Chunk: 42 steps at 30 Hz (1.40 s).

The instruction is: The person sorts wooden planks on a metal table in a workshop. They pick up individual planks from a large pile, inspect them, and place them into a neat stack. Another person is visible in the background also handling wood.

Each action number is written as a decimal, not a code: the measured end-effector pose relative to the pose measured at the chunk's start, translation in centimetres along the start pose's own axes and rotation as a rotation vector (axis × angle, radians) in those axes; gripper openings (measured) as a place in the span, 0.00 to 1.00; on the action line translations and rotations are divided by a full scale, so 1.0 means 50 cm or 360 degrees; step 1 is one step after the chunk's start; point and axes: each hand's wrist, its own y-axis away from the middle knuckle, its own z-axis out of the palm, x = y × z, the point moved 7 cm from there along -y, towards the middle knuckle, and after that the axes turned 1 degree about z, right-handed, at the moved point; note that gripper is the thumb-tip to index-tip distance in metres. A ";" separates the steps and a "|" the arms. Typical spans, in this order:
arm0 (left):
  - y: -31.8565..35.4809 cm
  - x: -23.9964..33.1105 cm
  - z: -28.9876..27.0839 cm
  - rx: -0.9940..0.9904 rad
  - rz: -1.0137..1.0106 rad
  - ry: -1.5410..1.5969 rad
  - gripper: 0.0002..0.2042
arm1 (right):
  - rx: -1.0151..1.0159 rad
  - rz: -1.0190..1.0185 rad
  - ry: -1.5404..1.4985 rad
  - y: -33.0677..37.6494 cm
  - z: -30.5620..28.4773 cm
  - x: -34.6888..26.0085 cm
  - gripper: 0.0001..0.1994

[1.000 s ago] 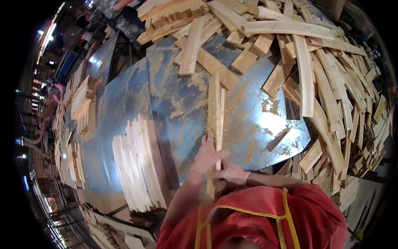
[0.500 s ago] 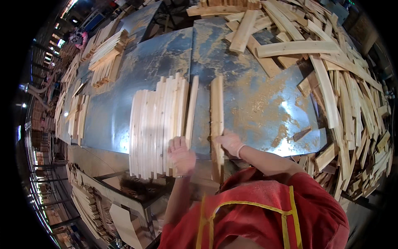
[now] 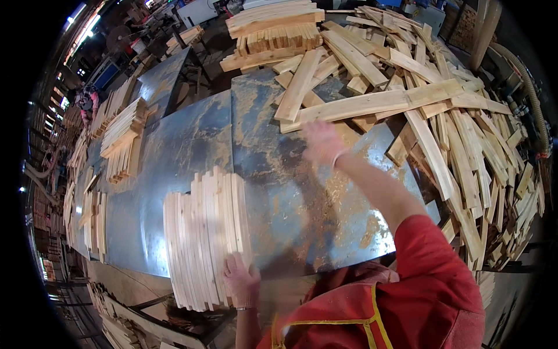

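A row of narrow wooden boards [image 3: 200, 244] stands side by side on the metal tabletop, left of centre. My left hand [image 3: 242, 280], in a pale glove, lies against the near right end of this row with its fingers stretched out. My right hand [image 3: 323, 143], gloved too and slightly blurred, reaches far over the table. Its fingers extend towards the left end of a long loose board [image 3: 366, 109]; whether they touch it I cannot tell. Nothing shows in its grasp.
Loose boards lie in a tangled heap [image 3: 476, 157] along the right side. A neat stack of boards [image 3: 276, 26] stands at the far edge, and another stack [image 3: 124, 139] sits at the left. Sawdust covers much of the metal tabletop [image 3: 279, 215].
My right hand has let go of the separate board and moved far forward to the heap. The boards right of the row now stand against it. The view has shifted too.
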 end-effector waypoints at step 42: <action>0.112 0.107 0.050 -0.0130 0.0766 -0.0174 0.28 | -0.1433 0.0310 -0.0942 0.418 0.273 -0.239 0.53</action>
